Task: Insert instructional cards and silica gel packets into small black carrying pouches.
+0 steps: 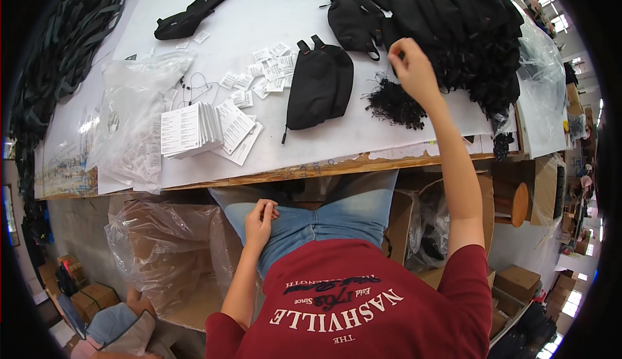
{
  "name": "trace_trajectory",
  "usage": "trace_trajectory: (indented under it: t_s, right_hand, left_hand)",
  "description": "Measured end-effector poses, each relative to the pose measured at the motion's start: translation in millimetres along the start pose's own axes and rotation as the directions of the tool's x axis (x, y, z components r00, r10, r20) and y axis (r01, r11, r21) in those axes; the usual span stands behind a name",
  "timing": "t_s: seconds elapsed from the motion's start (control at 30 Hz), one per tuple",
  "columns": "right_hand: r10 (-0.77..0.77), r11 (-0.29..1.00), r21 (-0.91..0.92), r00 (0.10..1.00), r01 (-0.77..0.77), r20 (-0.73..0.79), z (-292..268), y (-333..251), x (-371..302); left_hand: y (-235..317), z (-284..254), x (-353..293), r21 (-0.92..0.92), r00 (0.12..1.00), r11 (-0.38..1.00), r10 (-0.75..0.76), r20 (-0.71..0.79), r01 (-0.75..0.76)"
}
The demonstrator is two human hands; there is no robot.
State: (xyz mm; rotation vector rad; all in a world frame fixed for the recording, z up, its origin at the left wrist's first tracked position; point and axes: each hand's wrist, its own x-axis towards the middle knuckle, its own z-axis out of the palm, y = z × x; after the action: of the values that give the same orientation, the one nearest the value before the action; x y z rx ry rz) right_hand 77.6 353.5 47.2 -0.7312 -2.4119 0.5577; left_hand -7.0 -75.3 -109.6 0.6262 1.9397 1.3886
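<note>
My right hand [414, 69] is raised over a tangled pile of thin black cords [395, 103], fingertips pinched together. Whatever may be between them is too small to make out. My left hand [259, 221] rests on my thigh, its fingers loosely curled, with nothing seen in them. A black pouch bag [321, 87] with two short loops lies on the table in front of me. Left of it are scattered small white labels [269, 67] and a stack of printed white cards [191, 129]. Another black bag [355, 22] lies farther back, by the right hand.
A large heap of black bags [463, 28] covers the table's right side, and more bags [201, 12] line the back. Clear plastic bags [133, 109] lie at left, beside hanging dark straps [61, 54]. Plastic-lined cardboard boxes [175, 255] stand below the wooden table edge [272, 176].
</note>
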Motion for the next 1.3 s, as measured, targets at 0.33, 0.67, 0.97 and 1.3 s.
trace_trajectory:
  t_s: [0.33, 0.67, 0.97, 1.3]
  right_hand:
    - [-0.002, 0.902, 0.414, 0.96, 0.123, -0.28, -62, -4, 20]
    - [0.091, 0.843, 0.522, 0.921, 0.131, -0.378, -68, -30, 17]
    - [0.148, 0.882, 0.471, 0.929, 0.031, -0.339, -70, -36, -7]
    - [0.357, 0.501, 0.84, 0.934, -0.206, 0.016, -41, -49, -59]
  left_hand:
    - [92, -26, 19, -0.041, 0.986, 0.99, 0.135, 0.095, -0.131]
    - [131, -149, 134, 0.942, 0.682, 0.325, 0.708, -0.183, -0.085]
    - [143, -151, 137, 0.698, 0.951, 0.715, 0.203, -0.232, 0.017]
    - [146, -141, 135, 0.75, 0.909, 0.662, 0.31, -0.278, 0.004]
